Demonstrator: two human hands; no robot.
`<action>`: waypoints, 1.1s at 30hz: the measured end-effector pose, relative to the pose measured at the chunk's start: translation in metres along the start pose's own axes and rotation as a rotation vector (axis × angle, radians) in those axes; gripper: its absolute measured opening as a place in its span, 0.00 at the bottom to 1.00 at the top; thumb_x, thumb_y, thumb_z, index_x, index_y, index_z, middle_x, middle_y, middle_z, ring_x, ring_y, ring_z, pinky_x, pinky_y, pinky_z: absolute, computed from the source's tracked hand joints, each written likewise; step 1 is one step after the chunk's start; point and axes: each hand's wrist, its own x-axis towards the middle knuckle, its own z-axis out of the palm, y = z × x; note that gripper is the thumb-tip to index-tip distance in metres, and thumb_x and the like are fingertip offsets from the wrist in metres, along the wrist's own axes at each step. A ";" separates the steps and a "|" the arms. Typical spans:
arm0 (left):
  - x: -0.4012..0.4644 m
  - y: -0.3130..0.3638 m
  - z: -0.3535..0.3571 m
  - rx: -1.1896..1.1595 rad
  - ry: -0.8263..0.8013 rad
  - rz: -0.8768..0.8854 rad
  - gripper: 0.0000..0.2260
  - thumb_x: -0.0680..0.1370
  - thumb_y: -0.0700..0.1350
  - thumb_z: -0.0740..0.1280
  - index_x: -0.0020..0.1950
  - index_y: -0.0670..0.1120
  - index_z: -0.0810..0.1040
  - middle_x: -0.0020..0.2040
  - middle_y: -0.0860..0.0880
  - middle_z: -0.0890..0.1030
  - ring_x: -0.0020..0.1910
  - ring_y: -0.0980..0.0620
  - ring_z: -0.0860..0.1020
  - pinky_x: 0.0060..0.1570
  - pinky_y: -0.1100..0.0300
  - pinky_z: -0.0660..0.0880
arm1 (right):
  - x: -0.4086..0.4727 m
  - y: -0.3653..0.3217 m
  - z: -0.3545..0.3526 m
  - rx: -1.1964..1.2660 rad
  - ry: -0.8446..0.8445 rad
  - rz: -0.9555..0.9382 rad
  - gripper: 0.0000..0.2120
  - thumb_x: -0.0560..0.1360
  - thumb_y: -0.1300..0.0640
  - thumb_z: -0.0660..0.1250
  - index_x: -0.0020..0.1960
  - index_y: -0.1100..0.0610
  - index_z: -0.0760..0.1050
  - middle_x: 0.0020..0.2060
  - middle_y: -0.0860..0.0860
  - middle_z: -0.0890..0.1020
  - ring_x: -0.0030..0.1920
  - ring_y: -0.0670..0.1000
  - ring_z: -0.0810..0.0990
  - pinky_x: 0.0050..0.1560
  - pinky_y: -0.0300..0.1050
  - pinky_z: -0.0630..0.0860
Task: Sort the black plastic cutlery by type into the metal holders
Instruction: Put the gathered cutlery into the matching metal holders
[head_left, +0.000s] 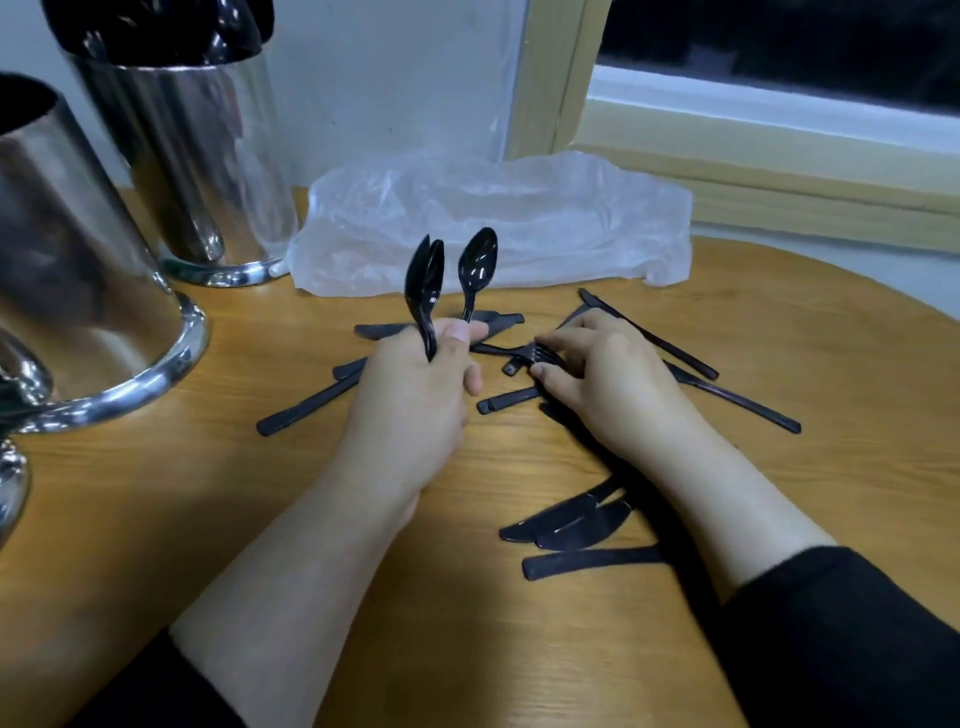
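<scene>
While the left hand (415, 384) grips a small bunch of black spoons (427, 291) with their bowls up and handles running down into the fist, one more spoon (477, 267) stands pinched between its thumb and forefinger, bowl tilted slightly to the right. The long axes of all of them are close to upright. Just right of those fingers, the right hand (608, 379) lies low on the counter (208, 493), its curled fingers (553, 345) pinching a black fork (519, 354) that lies flat, tines under the fingertips and handle pointing left toward the other hand. Loose black cutlery lies scattered around both hands, handles fanning outward. Nearer the person than the right wrist, a few knives (566, 527) lie side by side, blades pointing left. Beyond the fingers lies a crumpled clear plastic bag (493, 218). Far left of the left hand stand shiny metal holders (197, 166), the rear one holding black cutlery.
</scene>
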 end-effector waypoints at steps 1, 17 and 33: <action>0.001 0.000 0.000 0.007 0.005 0.019 0.12 0.87 0.49 0.57 0.54 0.58 0.80 0.32 0.53 0.74 0.26 0.55 0.67 0.30 0.55 0.64 | 0.001 -0.002 0.001 -0.012 0.016 -0.004 0.17 0.79 0.48 0.68 0.66 0.52 0.79 0.54 0.48 0.77 0.58 0.53 0.74 0.62 0.56 0.73; 0.005 0.001 -0.010 0.184 0.216 0.260 0.14 0.86 0.49 0.61 0.44 0.55 0.82 0.39 0.50 0.82 0.35 0.55 0.78 0.42 0.50 0.79 | -0.006 0.024 -0.055 0.148 0.340 -0.086 0.07 0.80 0.61 0.66 0.55 0.55 0.81 0.48 0.48 0.79 0.48 0.44 0.75 0.48 0.30 0.65; -0.014 -0.002 0.013 -0.032 -0.179 0.011 0.14 0.85 0.52 0.60 0.53 0.48 0.82 0.32 0.52 0.69 0.27 0.54 0.63 0.28 0.57 0.60 | -0.044 0.027 -0.062 0.419 0.321 -0.008 0.12 0.78 0.48 0.70 0.60 0.49 0.80 0.46 0.43 0.81 0.48 0.43 0.79 0.48 0.33 0.73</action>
